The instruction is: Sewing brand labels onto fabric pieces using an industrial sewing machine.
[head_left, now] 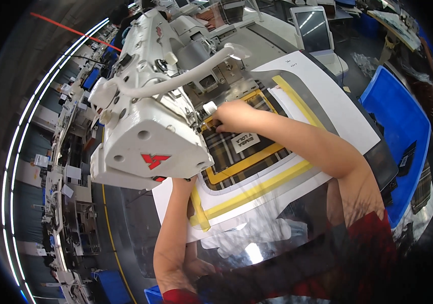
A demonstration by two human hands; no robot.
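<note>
A white sewing machine head (pixel 145 142) juts over a yellow frame (pixel 249 161) that lies around dark plaid fabric (pixel 226 153). A pale label with dark lettering (pixel 245 142) sits on the fabric. My right hand (pixel 234 116) reaches in over the far part of the frame, close beside the needle area. Its fingers curl down and together; whatever is between them is hidden. Next to it is a white knob-like part (pixel 210 107) of the machine. My left forearm (pixel 173 228) goes up beneath the machine head, which hides that hand and its fingers.
White paper sheets (pixel 348 114) and yellow tape strips (pixel 257 195) surround the frame on the glossy table (pixel 297 223). A blue bin (pixel 398 121) holding dark fabric pieces stands at the right. Behind is a screen (pixel 311 30). More workstations line the left.
</note>
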